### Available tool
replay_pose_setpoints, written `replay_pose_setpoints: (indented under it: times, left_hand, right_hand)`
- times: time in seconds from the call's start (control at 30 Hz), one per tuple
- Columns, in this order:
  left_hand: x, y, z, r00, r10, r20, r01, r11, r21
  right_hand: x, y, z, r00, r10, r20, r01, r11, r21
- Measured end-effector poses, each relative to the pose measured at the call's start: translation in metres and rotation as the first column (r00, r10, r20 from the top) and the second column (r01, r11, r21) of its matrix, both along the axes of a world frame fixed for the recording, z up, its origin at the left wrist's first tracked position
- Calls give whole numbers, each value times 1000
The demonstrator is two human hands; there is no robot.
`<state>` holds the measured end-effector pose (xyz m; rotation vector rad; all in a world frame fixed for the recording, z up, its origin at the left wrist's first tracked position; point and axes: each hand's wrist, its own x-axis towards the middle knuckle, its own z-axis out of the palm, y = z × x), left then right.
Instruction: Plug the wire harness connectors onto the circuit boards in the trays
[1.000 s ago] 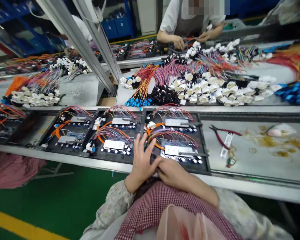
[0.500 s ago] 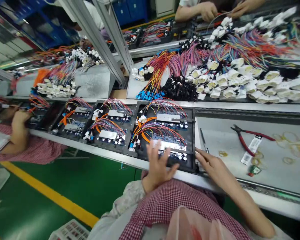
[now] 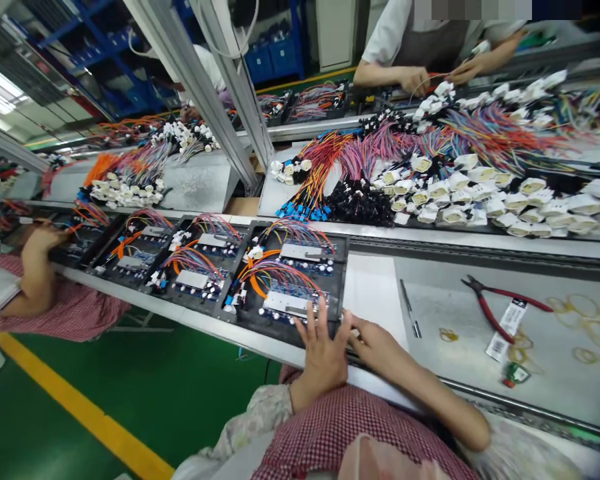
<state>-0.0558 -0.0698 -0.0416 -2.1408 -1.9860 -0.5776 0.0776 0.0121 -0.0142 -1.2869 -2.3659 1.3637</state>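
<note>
A black tray [image 3: 341,267] rests on the line in front of me, bearing two blue circuit boards with silver plates, one behind the other. Coloured wires and thick orange leads arch from the boards to connectors at the tray's left side. My left hand [image 3: 324,357] lies with fingers spread over the tray's front right corner, its fingertips by the nearer circuit board [image 3: 293,303]. Against the tray's right edge my right hand [image 3: 377,343] presses with its fingers; their tips are partly hidden, and I see nothing held in them.
Further trays [image 3: 193,283] with wired boards stand left in a row, where a co-worker's hand [image 3: 43,240] works. Right lie a white sheet [image 3: 373,290], a pen [image 3: 409,307], red-handled cutters [image 3: 495,313] and rubber bands. Wire harnesses [image 3: 445,193] pile up behind; another person works opposite.
The tray and both my hands have moved left along the line, uncovering the white sheet at its right. The neighbouring trays have shifted left too. The view has tilted up slightly.
</note>
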Motion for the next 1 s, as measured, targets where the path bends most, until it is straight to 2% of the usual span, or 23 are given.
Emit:
replay_pose_setpoints:
  times: [0.1,0.2,0.3,0.4,0.5,0.67,0.77,0.9,1.0]
  left_hand:
    - [-20,-2,5,996,88,-18,-88,996,-31]
    - [-41,-1,7,986,168,-14,-168,986,1]
    - [-62,3,5,976,217,16,-217,976,13]
    - [-81,6,4,967,251,51,-250,968,-41]
    - [-95,9,8,952,297,76,-290,953,-89]
    - [-107,12,17,922,373,105,-354,921,-165]
    - [-110,14,20,890,437,131,-409,891,-198]
    - [-108,15,25,877,452,163,-421,887,-190]
    - [-105,15,29,884,432,179,-406,899,-165]
  right_hand:
    - [-21,16,12,985,114,132,-134,979,152]
    - [-30,25,22,989,91,117,-116,968,225]
    - [-19,27,24,992,47,113,-74,964,256]
    - [12,24,17,983,-68,172,20,963,268]
    - [59,24,5,937,-207,282,126,952,278]
    - [141,37,-16,766,-359,533,238,929,284]
    - [165,48,-31,704,-324,632,219,945,241]
    - [162,57,-46,757,-186,627,95,980,175]
    - [158,63,-48,780,-125,613,46,989,142]
